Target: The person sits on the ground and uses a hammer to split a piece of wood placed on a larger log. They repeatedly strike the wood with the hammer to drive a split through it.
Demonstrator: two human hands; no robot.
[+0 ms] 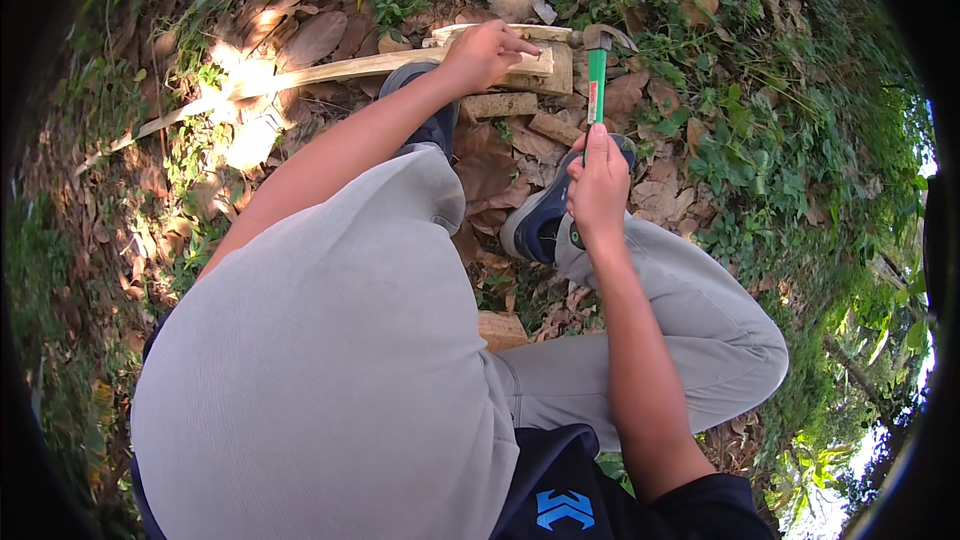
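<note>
My right hand [598, 190] grips the green handle of a claw hammer [597, 75]. Its metal head is up near the right end of a long pale wooden strip [330, 71] lying on the ground. My left hand [485, 52] rests on that strip, fingers pinched at its top edge; whether it holds a nail I cannot tell. A short wooden block [555, 65] lies under the strip's right end. I am crouched, with grey trousers and dark blue shoes [540, 220] planted just below the strip.
Dry brown leaves [320, 35] cover the ground. Green weeds [780, 130] grow thick on the right. Small wood offcuts [500, 105] lie beside my shoes, and another piece [502, 330] sits between my legs. A sunlit patch [245, 90] glares at the left.
</note>
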